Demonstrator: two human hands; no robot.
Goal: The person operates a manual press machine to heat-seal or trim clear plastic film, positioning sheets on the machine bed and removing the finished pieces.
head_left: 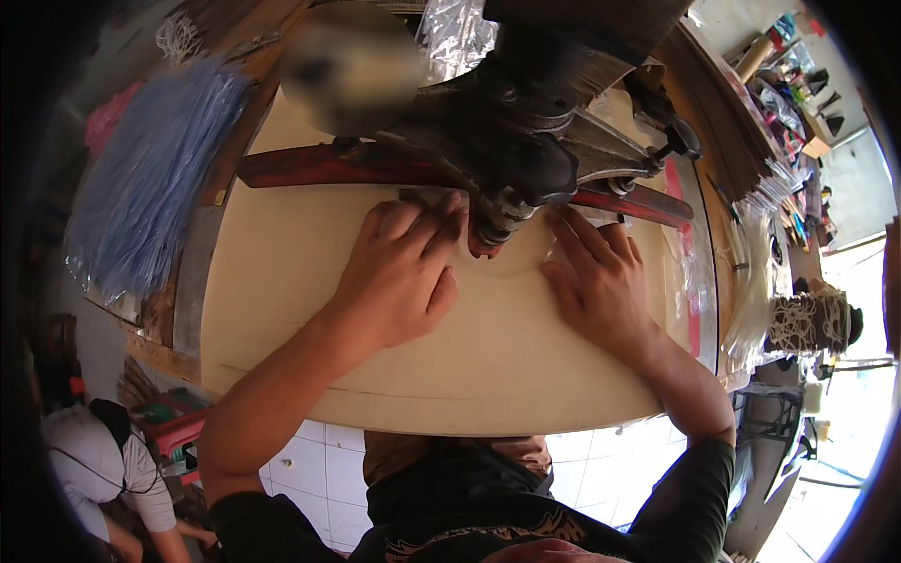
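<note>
My left hand (399, 267) rests on a pale tan board (282, 347), its fingers stretched toward a long dark-red bar (357, 171) and its thumb apart. Across from it, my right hand (601, 281) lies on the same board with fingers spread, their tips by the bar's right part. Between them, a dark metal press head (511, 174) comes down, with a short red foot (483, 249) close to the board. Clear film with faint edges seems to lie near my right fingertips; how far it reaches cannot be made out.
A stack of bluish clear plastic sheets (155, 178) lies at the left. A blurred round knob (352, 66) hangs in front of the press. Clear plastic strips (751, 291) and a string-wound spool (812, 319) sit at the right. At lower left, another person (103, 469) bends down.
</note>
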